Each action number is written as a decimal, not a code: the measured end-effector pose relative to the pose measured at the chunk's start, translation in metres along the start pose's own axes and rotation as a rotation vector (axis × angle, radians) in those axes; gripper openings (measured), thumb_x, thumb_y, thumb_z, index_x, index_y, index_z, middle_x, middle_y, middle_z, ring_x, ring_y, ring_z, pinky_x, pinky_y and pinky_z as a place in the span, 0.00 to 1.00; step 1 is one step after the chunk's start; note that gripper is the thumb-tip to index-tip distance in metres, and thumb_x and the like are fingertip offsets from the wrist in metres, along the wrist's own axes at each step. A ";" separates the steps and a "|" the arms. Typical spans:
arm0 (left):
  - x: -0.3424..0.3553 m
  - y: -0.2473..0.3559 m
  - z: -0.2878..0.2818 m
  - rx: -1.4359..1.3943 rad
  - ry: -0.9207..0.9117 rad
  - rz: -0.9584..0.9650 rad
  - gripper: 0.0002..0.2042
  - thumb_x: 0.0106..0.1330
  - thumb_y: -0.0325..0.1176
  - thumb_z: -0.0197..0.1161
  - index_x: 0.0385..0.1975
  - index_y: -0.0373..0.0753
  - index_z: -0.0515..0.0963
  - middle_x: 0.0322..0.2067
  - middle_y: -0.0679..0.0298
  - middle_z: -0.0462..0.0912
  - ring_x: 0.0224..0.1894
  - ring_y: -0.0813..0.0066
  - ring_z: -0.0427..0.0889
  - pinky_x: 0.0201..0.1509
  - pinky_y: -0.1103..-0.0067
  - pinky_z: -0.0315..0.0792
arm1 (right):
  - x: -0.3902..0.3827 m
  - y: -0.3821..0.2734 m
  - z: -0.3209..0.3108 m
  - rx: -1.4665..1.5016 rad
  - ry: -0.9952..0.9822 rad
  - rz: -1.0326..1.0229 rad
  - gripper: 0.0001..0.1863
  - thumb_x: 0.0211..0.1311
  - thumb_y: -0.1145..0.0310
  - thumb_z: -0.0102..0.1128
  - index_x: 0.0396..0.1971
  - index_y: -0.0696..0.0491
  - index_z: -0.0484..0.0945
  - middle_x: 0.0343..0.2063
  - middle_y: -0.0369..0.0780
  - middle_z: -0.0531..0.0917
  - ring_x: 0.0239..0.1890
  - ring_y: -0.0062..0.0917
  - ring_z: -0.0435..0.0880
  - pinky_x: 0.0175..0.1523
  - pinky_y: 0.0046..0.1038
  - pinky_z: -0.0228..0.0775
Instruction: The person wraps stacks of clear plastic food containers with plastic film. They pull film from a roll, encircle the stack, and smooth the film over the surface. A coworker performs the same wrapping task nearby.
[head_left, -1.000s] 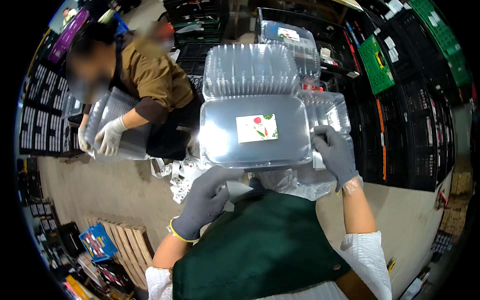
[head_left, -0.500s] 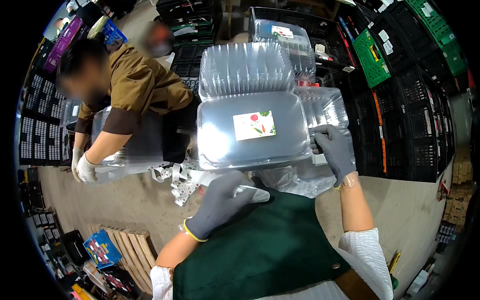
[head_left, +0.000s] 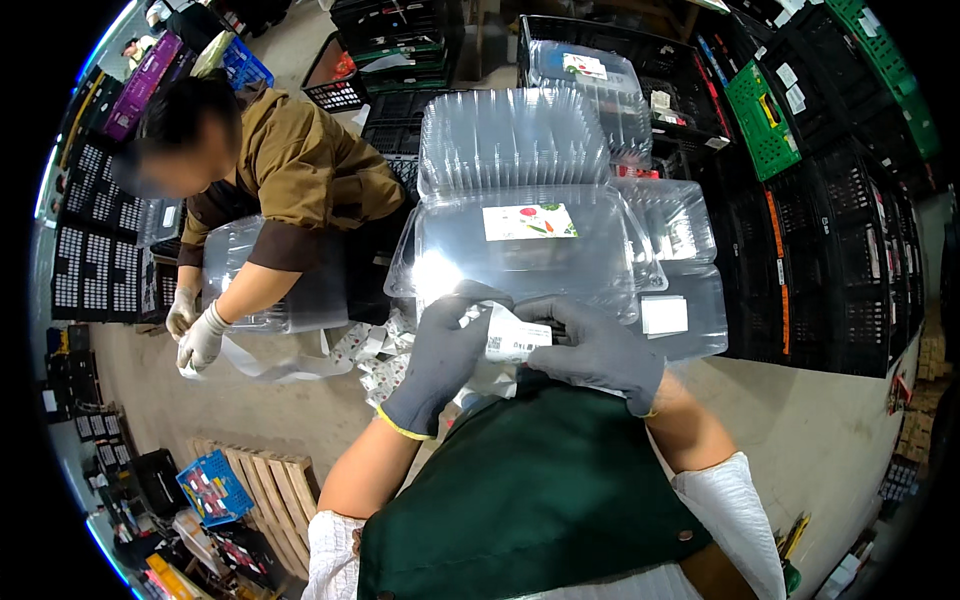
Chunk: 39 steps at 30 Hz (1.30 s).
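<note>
My left hand (head_left: 440,365), in a grey glove, grips a white printed label strip (head_left: 514,341), its fingers wrapped at the strip's left end. My right hand (head_left: 595,355), also grey-gloved, pinches the right end of the same strip. Just beyond both hands lies a clear plastic lidded container (head_left: 590,265) with a vegetable-print card (head_left: 530,222) on its top. A stack of ribbed clear containers (head_left: 510,140) stands behind it, with another clear container (head_left: 680,335) to the right bearing a white paper.
A co-worker (head_left: 300,190) in a brown jacket and white gloves bends over clear containers on my left. Black crates (head_left: 825,270) and green crates (head_left: 760,120) line the right. A wooden pallet (head_left: 255,480) and blue crate (head_left: 215,485) lie lower left; loose paper strips (head_left: 380,355) are left of me.
My right hand has come from the container's right side to the label strip between my hands. My left hand has risen. The co-worker has bent lower, hands moving down.
</note>
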<state>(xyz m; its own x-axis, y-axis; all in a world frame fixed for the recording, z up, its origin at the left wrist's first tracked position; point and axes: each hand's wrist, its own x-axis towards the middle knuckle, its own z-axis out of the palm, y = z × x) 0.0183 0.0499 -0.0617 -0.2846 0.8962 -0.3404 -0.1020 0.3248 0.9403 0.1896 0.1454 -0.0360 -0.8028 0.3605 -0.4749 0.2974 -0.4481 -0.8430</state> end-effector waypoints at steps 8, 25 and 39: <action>-0.008 -0.014 -0.014 0.382 0.201 0.272 0.04 0.55 0.28 0.62 0.25 0.35 0.74 0.26 0.64 0.76 0.30 0.77 0.74 0.37 0.80 0.69 | 0.010 0.024 -0.013 -0.174 0.354 -0.133 0.11 0.59 0.66 0.58 0.38 0.57 0.79 0.29 0.35 0.79 0.34 0.18 0.77 0.39 0.23 0.71; -0.017 -0.010 -0.021 0.332 -0.181 0.129 0.07 0.55 0.29 0.64 0.32 0.36 0.75 0.34 0.65 0.79 0.40 0.77 0.76 0.44 0.78 0.71 | 0.076 -0.047 -0.043 -1.586 0.066 -0.225 0.23 0.65 0.58 0.41 0.58 0.45 0.69 0.55 0.42 0.73 0.56 0.36 0.73 0.63 0.36 0.59; -0.012 -0.014 -0.006 0.361 -0.169 0.219 0.14 0.49 0.23 0.56 0.37 0.34 0.78 0.35 0.60 0.82 0.38 0.73 0.80 0.44 0.78 0.73 | -0.017 0.043 -0.098 -0.772 0.727 -0.066 0.17 0.60 0.60 0.59 0.41 0.59 0.76 0.28 0.39 0.79 0.32 0.20 0.79 0.37 0.24 0.71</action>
<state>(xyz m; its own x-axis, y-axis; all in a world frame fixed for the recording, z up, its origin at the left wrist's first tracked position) 0.0177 0.0329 -0.0707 -0.0992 0.9826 -0.1568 0.2910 0.1794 0.9398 0.2669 0.2004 -0.0889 -0.4032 0.8819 -0.2442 0.7167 0.1384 -0.6835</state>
